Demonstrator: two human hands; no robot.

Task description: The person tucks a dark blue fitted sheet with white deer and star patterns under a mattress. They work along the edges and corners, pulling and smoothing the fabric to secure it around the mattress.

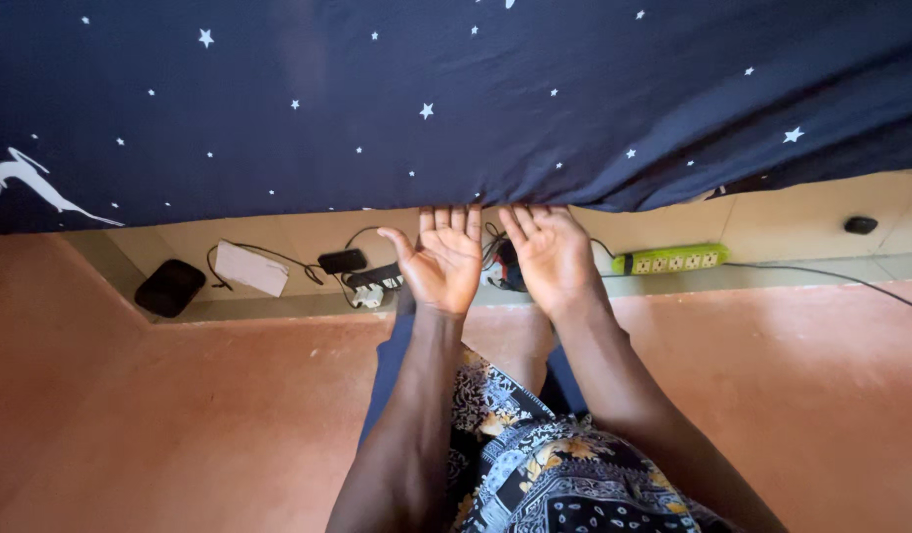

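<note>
1. The dark blue sheet (456,99), dotted with small white stars, hung across the whole top of the view, its lower edge drooping just above the floor (179,424).
2. It looked soft, thin and light, likely to fold and slide easily rather than hold shape; the hanging lower edge seemed the natural place to take it.
3. The left hand (441,259) was spread, palm up, its fingertips tucked under that edge; it pinched nothing.
4. The right hand (553,255), just beside it, was likewise spread flat and palm up, fingertips hidden beneath the cloth.
5. Under the edge, along the floor's far side, lay a green power strip (671,260) to the right, a tangle of black plugs and cables (372,276) behind the hands, a pale flat packet (250,267), and a black rounded case (169,287) near the left corner.
6. A patterned black-and-white garment (555,474) covered the person's lap.
</note>
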